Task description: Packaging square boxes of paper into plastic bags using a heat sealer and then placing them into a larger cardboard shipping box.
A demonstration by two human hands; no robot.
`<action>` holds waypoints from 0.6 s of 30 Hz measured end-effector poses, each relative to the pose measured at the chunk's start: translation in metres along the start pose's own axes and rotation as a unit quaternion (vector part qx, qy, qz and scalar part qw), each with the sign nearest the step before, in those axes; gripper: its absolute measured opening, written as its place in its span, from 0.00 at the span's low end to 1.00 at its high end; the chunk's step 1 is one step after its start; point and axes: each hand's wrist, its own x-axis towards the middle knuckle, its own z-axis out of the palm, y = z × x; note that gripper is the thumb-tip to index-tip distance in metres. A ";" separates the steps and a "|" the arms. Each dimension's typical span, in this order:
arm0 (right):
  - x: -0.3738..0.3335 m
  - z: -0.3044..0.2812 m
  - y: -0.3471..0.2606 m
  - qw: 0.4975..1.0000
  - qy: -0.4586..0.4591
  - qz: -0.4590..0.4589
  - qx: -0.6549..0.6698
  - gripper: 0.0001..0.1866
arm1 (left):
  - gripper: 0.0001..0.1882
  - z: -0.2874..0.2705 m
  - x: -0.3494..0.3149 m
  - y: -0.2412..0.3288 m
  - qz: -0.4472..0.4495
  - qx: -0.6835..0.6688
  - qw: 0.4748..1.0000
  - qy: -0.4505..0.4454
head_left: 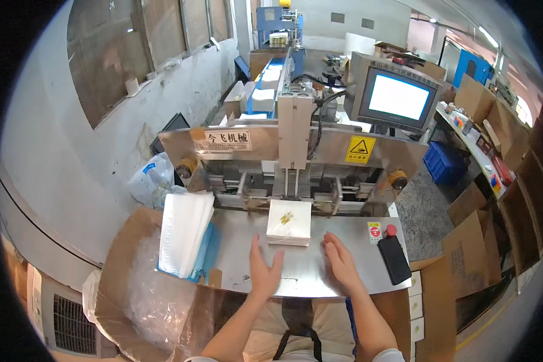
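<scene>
A square white stack [289,221], which looks like folded paper napkins with a small gold print on top, lies on the metal worktop [241,241] at the machine's front. My left hand [264,270] hovers just left of its near corner, thumb apart and fingers stretched upward, holding nothing. To the right of the stack, my right hand [342,263] has its fingers extended toward the machine and appears empty. Neither hand touches the stack. Left of my left hand, a thick pile of thin white sheets or bags [184,232] leans in a blue holder [207,252].
Behind the stack stands the metal machine [292,136] with a lit screen [398,96] and a conveyor beyond. A black phone [394,259] and a red button [391,230] sit at the worktop's right. A cardboard box [117,283] with clear film stands at lower left.
</scene>
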 end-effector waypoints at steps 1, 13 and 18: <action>0.009 0.005 0.008 1.000 0.001 0.007 0.012 0.29 | 0.40 0.004 0.013 -0.006 -0.017 -0.035 0.999 0.018; 0.034 0.034 -0.045 0.980 -0.051 0.114 0.157 0.35 | 0.30 0.014 0.083 0.019 -0.251 -0.236 0.938 -0.047; -0.004 0.004 -0.050 0.971 -0.076 0.060 0.218 0.39 | 0.30 -0.020 0.045 0.024 -0.168 -0.408 0.890 -0.114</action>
